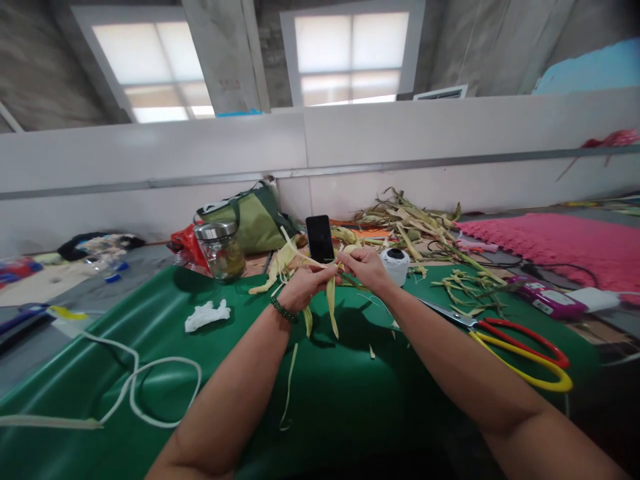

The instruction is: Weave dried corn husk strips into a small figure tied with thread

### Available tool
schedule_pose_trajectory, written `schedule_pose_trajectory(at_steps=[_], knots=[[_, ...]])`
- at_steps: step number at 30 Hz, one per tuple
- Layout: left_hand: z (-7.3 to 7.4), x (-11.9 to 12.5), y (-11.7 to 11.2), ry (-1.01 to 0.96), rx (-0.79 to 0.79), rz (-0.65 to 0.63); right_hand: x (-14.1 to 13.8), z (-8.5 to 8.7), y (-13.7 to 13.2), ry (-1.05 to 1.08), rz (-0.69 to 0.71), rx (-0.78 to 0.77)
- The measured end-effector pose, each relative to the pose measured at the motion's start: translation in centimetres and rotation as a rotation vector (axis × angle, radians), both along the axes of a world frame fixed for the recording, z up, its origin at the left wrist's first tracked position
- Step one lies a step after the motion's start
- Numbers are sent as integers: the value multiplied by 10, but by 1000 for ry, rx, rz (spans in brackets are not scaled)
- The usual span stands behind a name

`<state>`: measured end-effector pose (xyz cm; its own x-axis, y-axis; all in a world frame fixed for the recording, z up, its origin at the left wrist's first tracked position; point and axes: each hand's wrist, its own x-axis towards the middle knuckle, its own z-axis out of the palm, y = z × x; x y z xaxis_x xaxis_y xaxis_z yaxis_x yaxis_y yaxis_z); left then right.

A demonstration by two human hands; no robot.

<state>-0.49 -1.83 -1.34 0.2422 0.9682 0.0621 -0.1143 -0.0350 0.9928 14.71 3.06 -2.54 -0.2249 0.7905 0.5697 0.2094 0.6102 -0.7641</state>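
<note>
My left hand [305,285], with a green bead bracelet at the wrist, is closed round a bundle of pale yellow-green leaf strips [331,301]. My right hand [364,265] pinches the same strips from the right, close beside the left. Both hands hover above a green mat [330,393]. Loose ends of the strips hang down below the hands, and one long strip trails toward me. A spool of white thread [396,265] stands just right of my right hand. A black phone [320,238] stands upright behind the hands.
Red and yellow scissors [520,350] lie on the right. A heap of dry leaves [425,230] sits at the back right, before a pink mat [555,243]. A glass jar [220,250], a green bag [250,217], a crumpled tissue [206,315] and a white cord [135,387] are left.
</note>
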Motion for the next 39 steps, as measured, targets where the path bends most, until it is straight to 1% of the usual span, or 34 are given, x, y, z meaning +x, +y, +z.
schedule_pose_trajectory(at_steps=[3, 5, 6, 8, 10, 13, 15, 17, 19, 21, 23, 25, 26, 28, 30, 31, 32, 35, 36, 37, 38, 39], knots=[[-3, -1, 3, 68, 40, 53, 2, 1, -1, -22, -5, 20], [-5, -1, 5, 100, 88, 127, 4, 2, -3, -52, -23, 7], [-6, -1, 6, 119, 117, 167, 5, 3, -4, -75, -46, 24], [-7, -2, 9, 192, 200, 225, 5, 4, -9, -124, -98, 110], [-8, -2, 9, 312, 328, 247, 3, 5, -16, -183, -82, 213], [-11, 1, 8, 507, 515, 271, -2, 3, -24, -266, 21, 297], [-12, 6, 5, 595, 580, 289, -4, 2, -26, -299, 24, 333], [-14, 11, 2, 629, 603, 285, -4, 0, -26, -315, -14, 343], [-15, 14, 1, 613, 590, 266, -3, -1, -25, -319, -29, 325], [-15, 14, 1, 563, 539, 212, -2, 0, -23, -282, -13, 297], [-13, 9, 3, 473, 444, 143, -1, 3, -21, -228, 22, 285], [-9, 1, 6, 345, 319, 91, 2, 6, -17, -223, 98, 247], [-7, -3, 8, 283, 261, 78, 4, 7, -15, -233, 150, 197], [-4, -10, 10, 193, 183, 49, 8, 9, -11, -235, 250, 42], [0, -15, 11, 150, 167, 36, 11, 9, -6, -186, 298, -101], [2, -16, 11, 146, 193, 85, 12, 9, -4, -153, 306, -152], [3, -18, 11, 158, 248, 187, 13, 9, -2, -124, 309, -192], [6, -19, 8, 289, 518, 656, 14, 8, 3, -28, 275, -283], [5, -18, 6, 349, 580, 748, 13, 7, 4, 14, 247, -308], [5, -17, 5, 402, 600, 765, 12, 6, 5, 58, 217, -329], [4, -16, 4, 426, 573, 708, 10, 5, 6, 102, 188, -346], [2, -13, 3, 436, 524, 620, 9, 4, 6, 143, 162, -359]])
